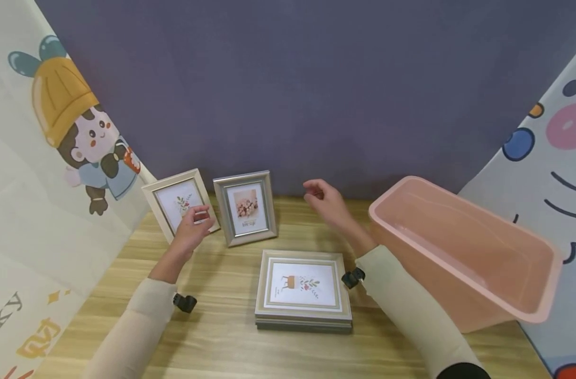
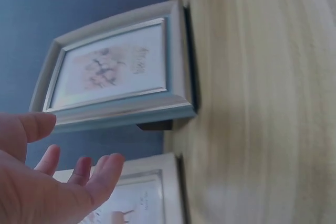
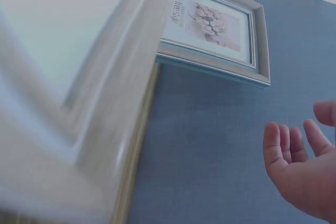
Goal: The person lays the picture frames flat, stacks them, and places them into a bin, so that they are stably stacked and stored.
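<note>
Two picture frames stand upright at the back left of the table. One is a cream frame [image 1: 164, 210] with a plant print; the other is a silver-grey frame [image 1: 245, 208] with a flower photo. My left hand [image 1: 192, 229] hovers in front of the cream frame, holding nothing, fingers loosely bent. In the left wrist view the silver-grey frame [image 2: 118, 72] is beyond the thumb. My right hand [image 1: 329, 202] is raised right of the silver-grey frame with relaxed fingers and nothing in it. Between my forearms lies a stack of picture frames [image 1: 299, 284], its top one showing a deer print.
A deep pink plastic bin [image 1: 439, 258] stands on the right, beside my right forearm. Behind the wood-grain table [image 1: 212, 326] rises a dark blue-grey backdrop [image 1: 297, 95]. Cartoon-printed panels flank both sides, the left panel [image 1: 13, 200] close to the cream frame.
</note>
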